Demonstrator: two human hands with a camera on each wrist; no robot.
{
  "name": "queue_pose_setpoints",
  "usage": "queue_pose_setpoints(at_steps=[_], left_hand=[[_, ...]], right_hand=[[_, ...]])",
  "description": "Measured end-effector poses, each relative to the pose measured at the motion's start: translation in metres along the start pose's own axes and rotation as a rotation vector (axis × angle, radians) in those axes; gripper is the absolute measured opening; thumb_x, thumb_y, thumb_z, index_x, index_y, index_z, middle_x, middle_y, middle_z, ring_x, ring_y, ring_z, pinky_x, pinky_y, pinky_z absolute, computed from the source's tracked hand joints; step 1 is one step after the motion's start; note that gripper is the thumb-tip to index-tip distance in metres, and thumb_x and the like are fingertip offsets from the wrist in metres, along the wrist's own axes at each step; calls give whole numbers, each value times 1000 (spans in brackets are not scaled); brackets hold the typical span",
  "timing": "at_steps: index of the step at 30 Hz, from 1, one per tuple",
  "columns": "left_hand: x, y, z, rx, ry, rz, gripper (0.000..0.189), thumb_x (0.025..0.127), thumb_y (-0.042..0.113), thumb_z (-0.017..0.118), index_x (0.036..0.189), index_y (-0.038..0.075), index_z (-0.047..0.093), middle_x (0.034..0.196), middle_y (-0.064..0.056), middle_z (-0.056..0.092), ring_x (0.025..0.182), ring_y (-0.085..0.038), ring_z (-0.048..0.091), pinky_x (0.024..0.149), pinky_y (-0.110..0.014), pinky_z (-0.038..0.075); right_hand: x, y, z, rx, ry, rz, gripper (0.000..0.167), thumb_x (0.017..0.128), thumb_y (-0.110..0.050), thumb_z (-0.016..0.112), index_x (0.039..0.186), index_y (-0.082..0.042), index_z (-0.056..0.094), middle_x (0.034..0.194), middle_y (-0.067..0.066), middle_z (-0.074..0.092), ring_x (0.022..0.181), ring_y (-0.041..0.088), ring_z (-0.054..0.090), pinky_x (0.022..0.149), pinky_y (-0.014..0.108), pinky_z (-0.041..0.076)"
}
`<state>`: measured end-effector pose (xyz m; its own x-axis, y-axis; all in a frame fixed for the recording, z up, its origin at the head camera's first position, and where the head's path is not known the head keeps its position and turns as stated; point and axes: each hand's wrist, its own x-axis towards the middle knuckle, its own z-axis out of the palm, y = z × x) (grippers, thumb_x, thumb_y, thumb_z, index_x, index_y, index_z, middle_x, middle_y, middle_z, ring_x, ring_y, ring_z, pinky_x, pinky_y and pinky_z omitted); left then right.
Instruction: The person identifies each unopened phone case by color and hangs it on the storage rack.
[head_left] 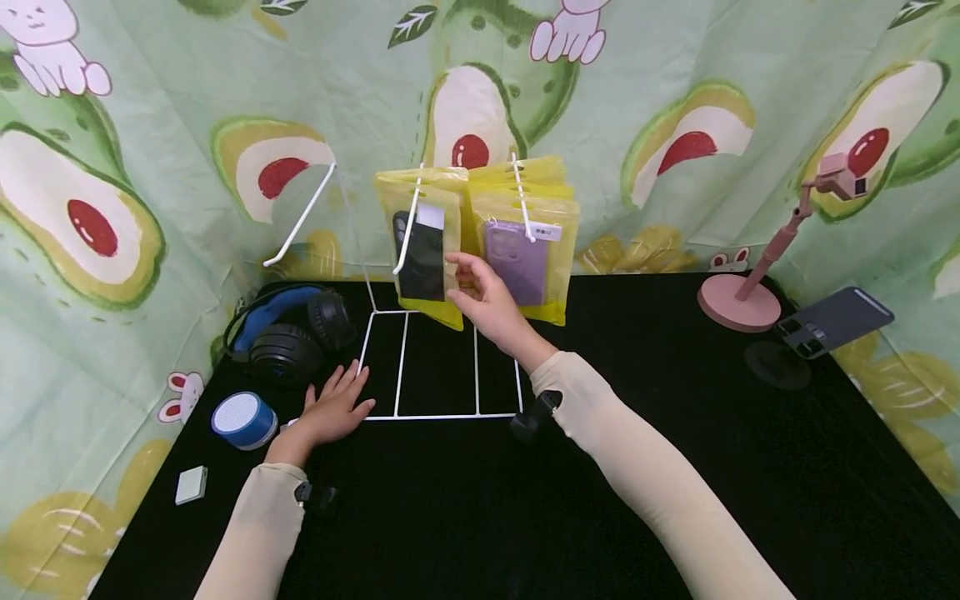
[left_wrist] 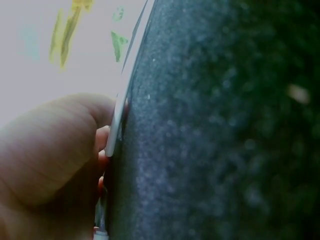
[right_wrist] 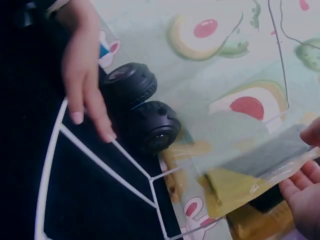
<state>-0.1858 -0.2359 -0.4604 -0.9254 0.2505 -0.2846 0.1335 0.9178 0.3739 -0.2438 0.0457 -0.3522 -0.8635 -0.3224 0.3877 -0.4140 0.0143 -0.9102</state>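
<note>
A white wire rack [head_left: 442, 416] stands on the black table, with yellow packages hanging on two of its prongs. My right hand [head_left: 491, 308] is at the right edge of the front package with a black phone case [head_left: 422, 271]. In the right wrist view, thumb and fingers pinch that package [right_wrist: 235, 192] from either side. Beside it hangs a package with a purple phone case [head_left: 517, 265], more packages behind. My left hand [head_left: 333, 412], fingers spread and straight, rests on the left front corner of the rack's base; its thumb [left_wrist: 55, 145] lies close to the white wire.
Left of the rack are black-and-blue headphones [head_left: 288, 337], a blue round speaker [head_left: 243, 421] and a small white box [head_left: 191, 485]. A bare prong [head_left: 300, 217] juts out at left. On the right stand a pink stand [head_left: 738, 302] and a dark phone [head_left: 838, 321] on a holder.
</note>
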Motion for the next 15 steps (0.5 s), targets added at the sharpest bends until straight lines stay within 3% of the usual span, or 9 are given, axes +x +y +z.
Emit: queue_pose_setpoints(at_steps=[5, 10, 15], left_hand=[[1, -1, -2, 3, 6, 3, 64, 100, 37, 38, 151, 5, 15, 157, -19, 1, 142, -41, -3, 102, -70, -8], [1, -4, -2, 2, 13, -2, 65, 100, 37, 38, 151, 5, 15, 157, -20, 0, 142, -41, -4, 102, -70, -9], [0, -7, -1, -15, 13, -3, 67, 100, 40, 38, 151, 5, 14, 157, -19, -1, 142, -41, -5, 102, -70, -10]], right_hand=[[-27, 4, -12, -35, -94, 25, 46, 93, 2, 53, 137, 6, 38, 136, 23, 39, 126, 34, 42, 105, 42, 37], [-63, 16, -32, -83, -170, 113, 41, 95, -3, 52, 135, 6, 41, 135, 25, 43, 124, 39, 43, 104, 44, 37], [-103, 36, -59, -108, -173, 233, 40, 95, -5, 52, 133, 6, 44, 133, 27, 47, 122, 43, 45, 102, 47, 39]])
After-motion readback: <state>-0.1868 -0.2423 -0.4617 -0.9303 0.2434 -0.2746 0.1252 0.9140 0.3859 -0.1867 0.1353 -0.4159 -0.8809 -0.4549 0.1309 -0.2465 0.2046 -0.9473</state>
